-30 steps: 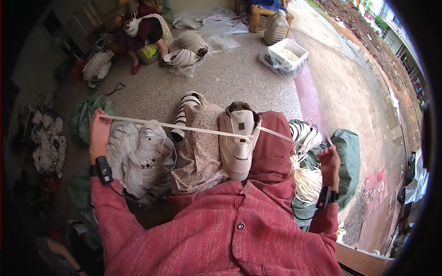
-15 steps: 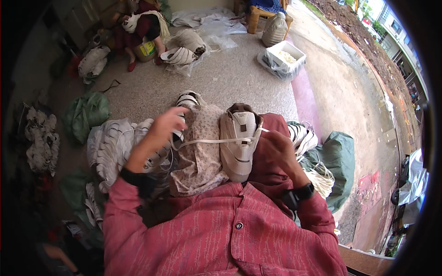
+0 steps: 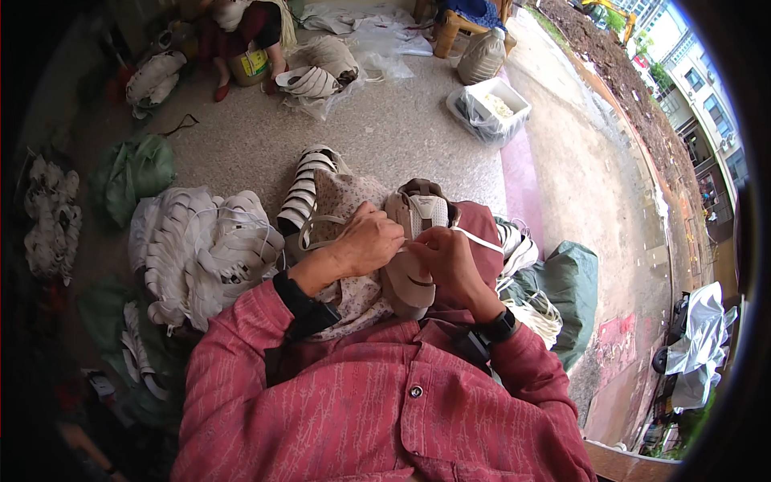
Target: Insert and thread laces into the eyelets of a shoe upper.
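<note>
A beige and white shoe upper (image 3: pixel 408 291) rests across my lap, its toe toward me and its perforated white tongue (image 3: pixel 434 212) showing. Over its middle my left hand (image 3: pixel 371 241) and my right hand (image 3: pixel 443 259) meet with their fingertips almost touching, both pinched at the white shoelace (image 3: pixel 482 240). One stretch of lace lies out past my right hand over the dark red cloth; another loops on the flowered cloth (image 3: pixel 353 191) beyond my left hand. The fingers hide the eyelets there.
White shoe uppers (image 3: pixel 205 253) are heaped at my left, beside a striped one (image 3: pixel 303 189). Green sacks (image 3: pixel 132 181) and loose laces (image 3: pixel 540 320) flank me. Farther off are a white foam box (image 3: pixel 514 116), a filled sack (image 3: pixel 482 58) and another seated person (image 3: pixel 241 44).
My left hand has come down from the left, where it was raised with spread fingers, to the shoe upper. My right hand has moved inward, beside it. The lace no longer stretches straight across my lap.
</note>
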Available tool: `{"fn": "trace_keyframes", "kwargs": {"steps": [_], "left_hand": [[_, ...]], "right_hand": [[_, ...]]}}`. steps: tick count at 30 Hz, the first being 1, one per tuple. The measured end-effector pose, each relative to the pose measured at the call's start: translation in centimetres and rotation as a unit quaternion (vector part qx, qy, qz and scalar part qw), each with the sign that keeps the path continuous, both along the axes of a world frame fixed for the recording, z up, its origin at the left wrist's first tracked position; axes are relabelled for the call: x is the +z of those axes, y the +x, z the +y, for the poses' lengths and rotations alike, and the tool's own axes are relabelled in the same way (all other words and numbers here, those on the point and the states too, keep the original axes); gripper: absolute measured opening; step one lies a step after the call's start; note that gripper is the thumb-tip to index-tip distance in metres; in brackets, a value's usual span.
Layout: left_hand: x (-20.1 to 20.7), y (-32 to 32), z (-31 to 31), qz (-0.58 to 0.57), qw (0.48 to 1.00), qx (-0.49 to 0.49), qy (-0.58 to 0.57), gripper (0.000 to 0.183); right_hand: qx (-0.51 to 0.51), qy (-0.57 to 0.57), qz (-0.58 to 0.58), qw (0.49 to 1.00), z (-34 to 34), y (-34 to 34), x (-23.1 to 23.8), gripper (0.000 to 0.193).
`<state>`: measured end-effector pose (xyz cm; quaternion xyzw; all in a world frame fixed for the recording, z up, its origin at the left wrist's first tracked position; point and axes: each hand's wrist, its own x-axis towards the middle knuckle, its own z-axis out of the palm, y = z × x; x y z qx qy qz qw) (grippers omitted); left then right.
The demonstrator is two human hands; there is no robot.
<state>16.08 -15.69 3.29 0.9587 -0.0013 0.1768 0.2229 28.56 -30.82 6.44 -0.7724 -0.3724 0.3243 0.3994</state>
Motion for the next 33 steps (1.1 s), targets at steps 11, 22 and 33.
{"fn": "trace_keyframes", "kwargs": {"steps": [11,22,33], "left_hand": [[1.2,1.0,-0.8,0.071,0.994,0.069,0.052,0.016],[4.6,3.6,3.5,0.133,0.979,-0.133,-0.076,0.039],[2.2,3.2,3.1,0.052,0.970,-0.123,-0.202,0.024]], "right_hand": [[0.011,0.018,-0.099,0.995,-0.3,-0.4,-0.9,0.019],[0.229,0.124,-0.296,0.919,1.2,4.6,2.0,0.008],[0.339,0.144,-0.246,0.897,2.4,5.3,0.6,0.010]]}}
